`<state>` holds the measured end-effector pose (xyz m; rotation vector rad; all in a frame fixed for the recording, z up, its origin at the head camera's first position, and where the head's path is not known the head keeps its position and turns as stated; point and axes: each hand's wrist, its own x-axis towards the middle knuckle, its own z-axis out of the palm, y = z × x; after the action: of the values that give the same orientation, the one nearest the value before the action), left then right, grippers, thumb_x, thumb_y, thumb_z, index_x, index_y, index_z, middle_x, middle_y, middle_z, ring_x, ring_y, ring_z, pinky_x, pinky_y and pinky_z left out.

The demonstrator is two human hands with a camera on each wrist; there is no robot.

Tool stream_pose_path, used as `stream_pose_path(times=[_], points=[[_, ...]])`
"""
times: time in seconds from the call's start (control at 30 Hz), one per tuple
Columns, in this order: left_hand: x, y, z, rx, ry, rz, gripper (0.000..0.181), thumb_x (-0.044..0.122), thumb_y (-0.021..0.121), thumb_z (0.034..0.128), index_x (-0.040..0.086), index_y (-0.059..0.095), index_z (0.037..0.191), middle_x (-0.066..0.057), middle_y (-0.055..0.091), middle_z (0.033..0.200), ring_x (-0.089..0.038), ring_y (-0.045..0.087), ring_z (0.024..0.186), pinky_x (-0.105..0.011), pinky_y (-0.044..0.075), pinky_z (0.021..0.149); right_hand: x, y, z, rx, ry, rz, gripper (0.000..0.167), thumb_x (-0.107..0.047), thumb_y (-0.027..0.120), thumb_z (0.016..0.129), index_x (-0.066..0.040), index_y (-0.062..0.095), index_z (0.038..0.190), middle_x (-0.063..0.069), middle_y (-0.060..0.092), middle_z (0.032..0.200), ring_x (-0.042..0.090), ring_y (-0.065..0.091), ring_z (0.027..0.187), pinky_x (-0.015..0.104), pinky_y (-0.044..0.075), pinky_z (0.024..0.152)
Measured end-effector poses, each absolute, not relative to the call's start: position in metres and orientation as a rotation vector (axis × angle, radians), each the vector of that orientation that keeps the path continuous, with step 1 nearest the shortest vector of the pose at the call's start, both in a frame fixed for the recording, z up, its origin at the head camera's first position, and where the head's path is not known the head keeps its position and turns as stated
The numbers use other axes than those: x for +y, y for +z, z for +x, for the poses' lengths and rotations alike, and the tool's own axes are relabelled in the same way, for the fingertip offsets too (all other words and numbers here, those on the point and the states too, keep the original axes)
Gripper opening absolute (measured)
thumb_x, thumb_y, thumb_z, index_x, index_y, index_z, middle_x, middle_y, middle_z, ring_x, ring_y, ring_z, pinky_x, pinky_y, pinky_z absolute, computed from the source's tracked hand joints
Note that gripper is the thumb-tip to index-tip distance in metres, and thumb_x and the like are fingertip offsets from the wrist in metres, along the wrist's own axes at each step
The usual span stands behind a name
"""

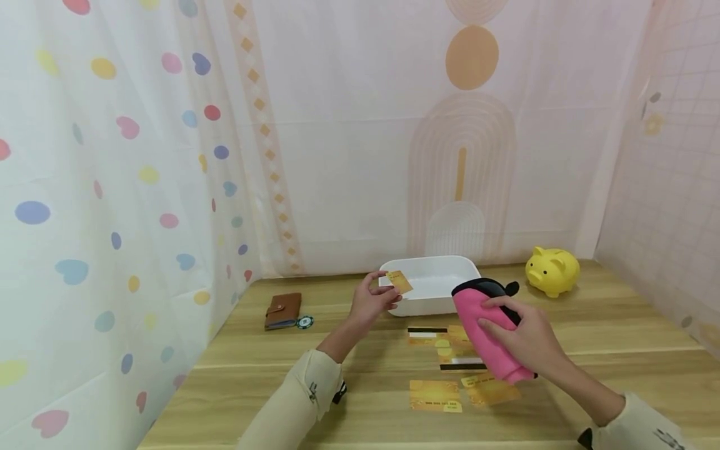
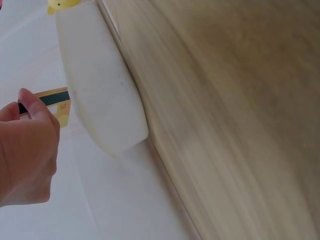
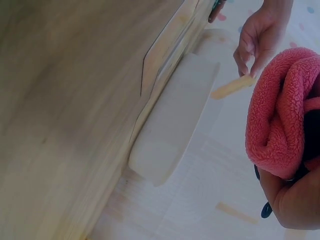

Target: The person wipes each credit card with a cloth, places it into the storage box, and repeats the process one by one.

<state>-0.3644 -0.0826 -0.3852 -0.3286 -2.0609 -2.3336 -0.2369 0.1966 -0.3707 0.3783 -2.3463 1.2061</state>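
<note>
My left hand [image 1: 374,299] pinches a gold bank card [image 1: 400,282] by its edge, held up at the near left side of the white tub [image 1: 430,306]. The left wrist view shows a dark stripe on this card [image 2: 56,98]. My right hand [image 1: 529,334] grips a pink item [image 1: 486,334] with black trim, held tilted above the table. Up close in the right wrist view it is a folded fleecy cloth piece [image 3: 272,125], its exact kind unclear. Beneath and left of it lie several gold bank cards [image 1: 433,394], some partly hidden by it.
A brown wallet [image 1: 284,309] lies at the left, with a poker chip [image 1: 305,322] beside it. At the back right stands a yellow piggy bank [image 1: 553,272]. Patterned curtains [image 1: 349,156] hang behind and along both sides of the wooden table [image 1: 236,387].
</note>
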Motion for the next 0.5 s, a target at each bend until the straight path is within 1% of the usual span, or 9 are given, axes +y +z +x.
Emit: stream_pose_path(times=[0.13,0.2,0.33,0.47,0.5], points=[[-0.0827,-0.3868,-0.3654,-2.083,-2.318,-0.323,0.050,-0.005,0.067,0.0909,0.000,0.046,0.136,-0.022,0.068,0.103,-0.012,0.069,0.072,-0.026,0.057,0.067,0.1967,-0.3709,-0.2371,-2.363,1.210,0.357,0.024,-0.016,0.079,0.086,-0.012,0.069,0.107,0.011,0.066,0.081,0.009,0.047,0.042,0.026,0.042,0.038],[-0.0830,-0.3872,-0.3658,-2.092,-2.308,-0.329,0.049,-0.004,0.067,0.0912,0.000,0.047,0.136,-0.019,0.068,0.102,-0.013,0.070,0.074,-0.027,0.058,0.068,0.1969,-0.3710,-0.2372,-2.369,1.210,0.349,0.024,-0.016,0.079,0.086,-0.012,0.070,0.107,0.012,0.067,0.085,0.008,0.046,0.042,0.026,0.041,0.038],[-0.0834,-0.3871,-0.3668,-2.116,-2.281,-0.320,0.050,-0.002,0.068,0.0913,0.000,0.047,0.136,-0.014,0.068,0.100,-0.016,0.070,0.079,-0.030,0.058,0.072,0.1973,-0.3709,-0.2369,-2.379,1.214,0.337,0.024,-0.016,0.079,0.086,-0.012,0.070,0.108,0.012,0.068,0.087,0.008,0.044,0.042,0.025,0.040,0.038],[-0.0842,-0.3875,-0.3680,-2.128,-2.274,-0.300,0.050,-0.002,0.068,0.0913,-0.002,0.046,0.137,-0.018,0.067,0.105,-0.020,0.071,0.083,-0.030,0.058,0.072,0.1977,-0.3711,-0.2367,-2.381,1.224,0.337,0.024,-0.017,0.079,0.086,-0.012,0.070,0.108,0.013,0.067,0.087,0.009,0.045,0.042,0.026,0.041,0.038],[-0.0845,-0.3843,-0.3651,-2.138,-2.271,-0.301,0.050,-0.002,0.068,0.0915,-0.003,0.046,0.137,-0.022,0.066,0.108,-0.021,0.072,0.085,-0.031,0.058,0.073,0.1979,-0.3711,-0.2367,-2.381,1.224,0.339,0.024,-0.017,0.079,0.086,-0.012,0.070,0.108,0.013,0.067,0.089,0.009,0.046,0.043,0.026,0.041,0.038]])
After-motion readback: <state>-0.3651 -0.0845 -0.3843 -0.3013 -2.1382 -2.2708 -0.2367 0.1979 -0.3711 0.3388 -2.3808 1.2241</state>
